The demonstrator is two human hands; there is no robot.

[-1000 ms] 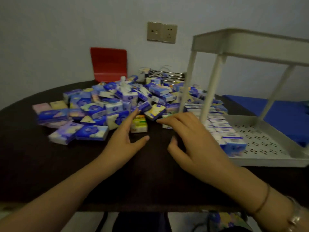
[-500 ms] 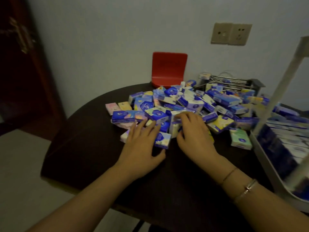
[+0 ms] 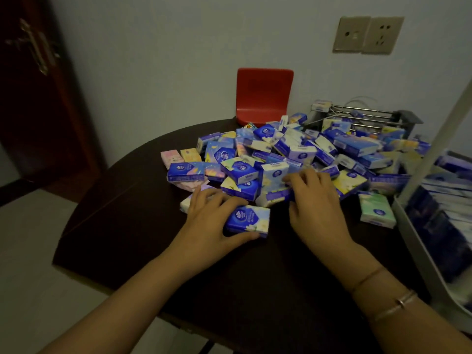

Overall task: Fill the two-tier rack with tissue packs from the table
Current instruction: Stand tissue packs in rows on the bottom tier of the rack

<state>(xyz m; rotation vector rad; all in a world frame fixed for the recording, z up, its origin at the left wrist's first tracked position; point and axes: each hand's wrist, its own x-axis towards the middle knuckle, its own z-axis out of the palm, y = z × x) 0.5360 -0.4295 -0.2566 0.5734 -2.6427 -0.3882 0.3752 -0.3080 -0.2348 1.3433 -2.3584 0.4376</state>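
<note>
**Both hands back at the pile**

We have turned from the rack to the heap. On the dark round desk [image 3: 127, 226] our left hand [image 3: 212, 223] now pinches a blue rectangular tissue pack [image 3: 249, 221], thumb under its near edge. Our right hand [image 3: 316, 205], which hovered a second ago, curls on a pale blue pack [image 3: 274, 178] in the loose pile [image 3: 319, 154]. The white perforated rack [image 3: 419, 241] stands right, its lower tier partly filled; more loads remain.

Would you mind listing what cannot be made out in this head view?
- Rack: upper tier cut off by the right edge; the packs in its lower tray are blurred.
- Right hand: its back hides the fingertips, so its grip on the pile is unclear.
- Pack under the left hand: print too small to read.
</note>
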